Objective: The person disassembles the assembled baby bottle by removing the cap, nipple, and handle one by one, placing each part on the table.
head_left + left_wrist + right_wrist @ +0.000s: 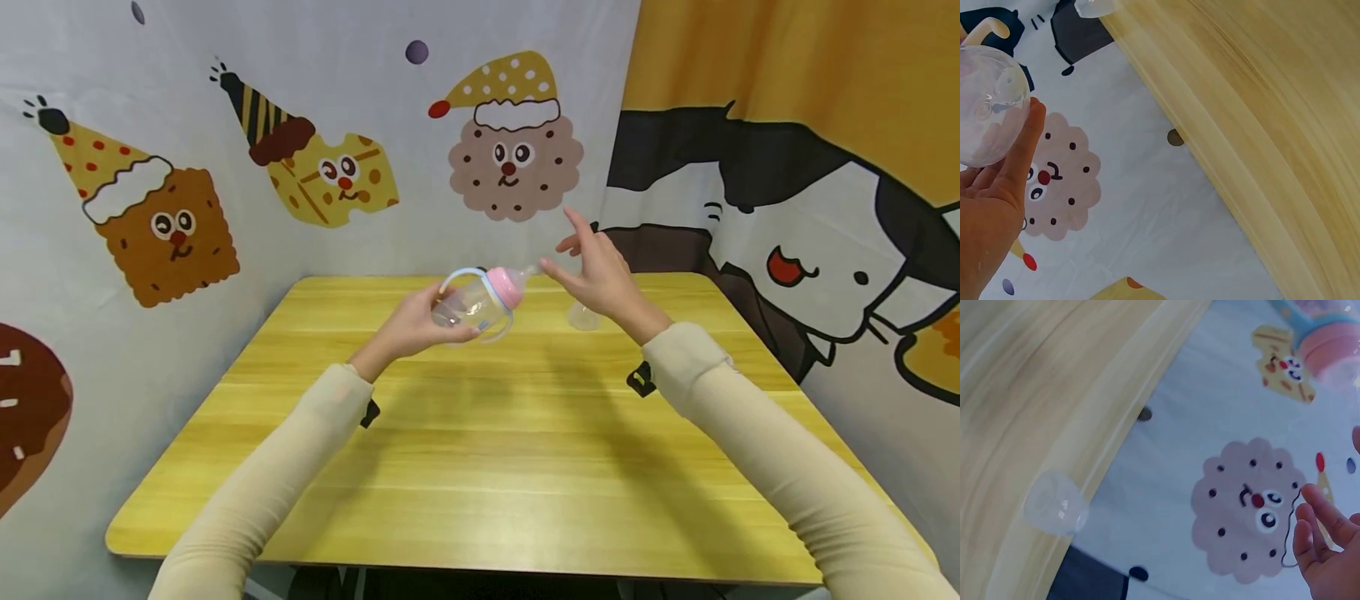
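My left hand point(407, 325) grips a clear baby bottle point(474, 305) by its body, above the far part of the table. The bottle is tilted on its side, with its pink collar point(507, 286) and clear nipple pointing right. Pale blue handles curve out from it. In the left wrist view its round clear base point(991, 106) faces the camera. My right hand point(602, 275) is raised just right of the nipple, fingers spread and holding nothing. Below it, a clear dome-shaped cap point(583, 317) rests on the table; the right wrist view shows this cap point(1055, 505) near the edge.
The yellow wood-grain table point(525, 467) spreads out beneath both arms. Behind it hangs a white cloth point(360, 250) printed with cartoon biscuits and cheese. A cow-patterned curtain point(825, 242) hangs on the right.
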A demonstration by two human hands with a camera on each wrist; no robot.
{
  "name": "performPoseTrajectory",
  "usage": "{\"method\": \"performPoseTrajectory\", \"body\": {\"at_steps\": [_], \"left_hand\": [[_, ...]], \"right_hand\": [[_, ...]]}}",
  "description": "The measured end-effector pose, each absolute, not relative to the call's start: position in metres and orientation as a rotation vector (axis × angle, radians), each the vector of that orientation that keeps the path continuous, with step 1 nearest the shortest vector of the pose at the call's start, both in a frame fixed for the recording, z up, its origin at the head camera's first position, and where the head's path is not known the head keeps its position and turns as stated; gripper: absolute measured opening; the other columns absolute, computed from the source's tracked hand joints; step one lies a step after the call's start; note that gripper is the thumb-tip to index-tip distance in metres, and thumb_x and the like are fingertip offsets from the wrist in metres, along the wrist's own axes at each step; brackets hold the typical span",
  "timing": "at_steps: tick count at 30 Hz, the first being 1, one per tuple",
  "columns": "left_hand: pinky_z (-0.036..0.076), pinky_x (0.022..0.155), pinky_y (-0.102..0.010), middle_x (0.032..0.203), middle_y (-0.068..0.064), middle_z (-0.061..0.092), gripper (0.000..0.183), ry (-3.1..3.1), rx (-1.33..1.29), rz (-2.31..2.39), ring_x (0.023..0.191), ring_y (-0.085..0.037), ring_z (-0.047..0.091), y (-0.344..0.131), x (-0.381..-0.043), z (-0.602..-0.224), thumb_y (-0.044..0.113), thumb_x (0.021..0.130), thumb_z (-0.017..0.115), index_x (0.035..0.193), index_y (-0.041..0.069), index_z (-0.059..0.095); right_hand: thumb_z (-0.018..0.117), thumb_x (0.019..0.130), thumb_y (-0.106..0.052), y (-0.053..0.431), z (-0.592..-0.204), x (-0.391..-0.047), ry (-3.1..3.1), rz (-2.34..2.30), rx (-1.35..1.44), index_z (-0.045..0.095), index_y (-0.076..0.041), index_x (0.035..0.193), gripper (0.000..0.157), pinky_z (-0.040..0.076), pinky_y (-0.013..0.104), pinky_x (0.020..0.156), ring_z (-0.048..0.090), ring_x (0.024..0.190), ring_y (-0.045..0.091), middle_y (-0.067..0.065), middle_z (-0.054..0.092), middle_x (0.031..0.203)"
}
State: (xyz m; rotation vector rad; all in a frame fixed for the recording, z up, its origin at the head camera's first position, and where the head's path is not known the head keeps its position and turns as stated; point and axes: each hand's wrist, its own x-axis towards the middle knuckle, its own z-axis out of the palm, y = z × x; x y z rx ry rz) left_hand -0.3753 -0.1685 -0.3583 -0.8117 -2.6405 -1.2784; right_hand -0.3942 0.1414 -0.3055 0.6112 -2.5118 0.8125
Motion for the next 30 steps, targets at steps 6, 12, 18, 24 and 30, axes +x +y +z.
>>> {"method": "performPoseTrajectory", "body": {"at_steps": [6, 12, 18, 24, 30], "left_hand": [[0.054, 0.075, -0.035, 0.106, 0.0, 0.064, 0.072, -2.64, -0.831, -1.261, 0.093, -0.018, 0.062, -0.169, -0.375, -0.356, 0.058, 0.069, 0.082, 0.122, 0.016, 0.057], [0.055, 0.072, -0.034, 0.105, 0.0, 0.065, 0.069, -2.654, -0.861, -1.263, 0.091, -0.019, 0.063, -0.168, -0.373, -0.352, 0.056, 0.07, 0.082, 0.123, 0.02, 0.056], [0.056, 0.073, -0.032, 0.105, 0.003, 0.064, 0.073, -2.664, -0.919, -1.265, 0.089, -0.015, 0.064, -0.165, -0.37, -0.345, 0.055, 0.069, 0.083, 0.127, 0.02, 0.054], [0.055, 0.076, -0.03, 0.11, 0.003, 0.064, 0.07, -2.66, -0.946, -1.238, 0.091, -0.015, 0.064, -0.165, -0.372, -0.342, 0.055, 0.068, 0.083, 0.122, 0.024, 0.053], [0.054, 0.077, -0.032, 0.113, -0.002, 0.065, 0.067, -2.658, -0.967, -1.252, 0.093, -0.022, 0.065, -0.166, -0.372, -0.346, 0.053, 0.067, 0.085, 0.117, 0.021, 0.055]], "right_hand": [[0.066, 0.089, -0.05, 0.126, -0.302, -0.377, -2.454, 1.022, 0.696, 0.024, -0.028, 0.154, 0.08, 0.05, 0.047, 0.084, 0.061, 0.107, 0.028, 0.008, 0.064, 0.118], [0.072, 0.077, -0.064, 0.112, -0.298, -0.363, -2.602, 1.097, 0.703, 0.029, -0.037, 0.15, 0.089, 0.052, 0.046, 0.084, 0.059, 0.109, 0.026, 0.002, 0.06, 0.125], [0.076, 0.071, -0.065, 0.11, -0.297, -0.361, -2.731, 1.116, 0.745, 0.045, -0.039, 0.137, 0.077, 0.051, 0.043, 0.084, 0.058, 0.104, 0.022, -0.001, 0.056, 0.127], [0.076, 0.074, -0.06, 0.112, -0.3, -0.366, -2.752, 1.16, 0.78, 0.056, -0.033, 0.123, 0.06, 0.052, 0.04, 0.076, 0.061, 0.095, 0.02, -0.001, 0.059, 0.118], [0.077, 0.08, -0.049, 0.113, -0.305, -0.372, -2.781, 1.276, 0.821, 0.058, -0.028, 0.122, 0.051, 0.052, 0.039, 0.074, 0.063, 0.085, 0.024, 0.003, 0.062, 0.11]]}}
